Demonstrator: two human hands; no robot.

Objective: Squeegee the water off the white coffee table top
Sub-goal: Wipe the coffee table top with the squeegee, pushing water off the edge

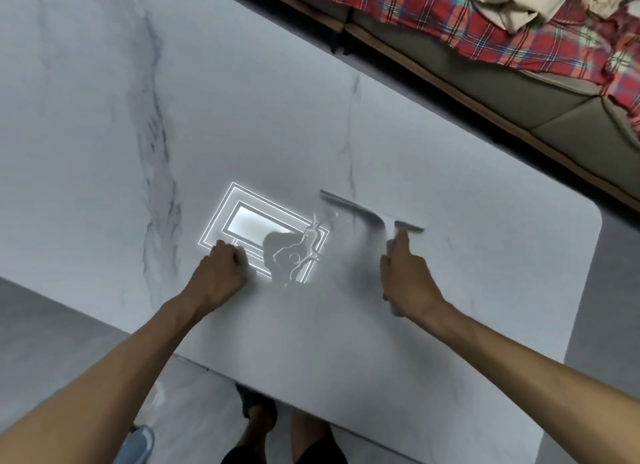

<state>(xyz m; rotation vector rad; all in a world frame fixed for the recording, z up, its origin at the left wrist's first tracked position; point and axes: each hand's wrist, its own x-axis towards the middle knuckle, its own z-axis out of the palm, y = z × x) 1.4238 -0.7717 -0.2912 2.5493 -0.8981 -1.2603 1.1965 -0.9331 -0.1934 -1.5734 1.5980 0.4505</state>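
Note:
The white marble-veined coffee table top (263,124) fills most of the view. My right hand (407,276) is shut on the grey handle of a squeegee (367,210), thumb pointing along it; its long blade lies on the table just beyond the hand. A puddle of water (299,255) glistens left of the blade, inside the bright reflection of a ceiling light (256,221). My left hand (221,273) rests as a closed fist on the table beside the puddle, holding nothing visible.
A sofa (519,93) with a red plaid blanket (467,23) runs along the table's far right side. Grey floor (52,311) lies at the near left. My legs and a blue slipper (138,443) show below the near table edge (277,399).

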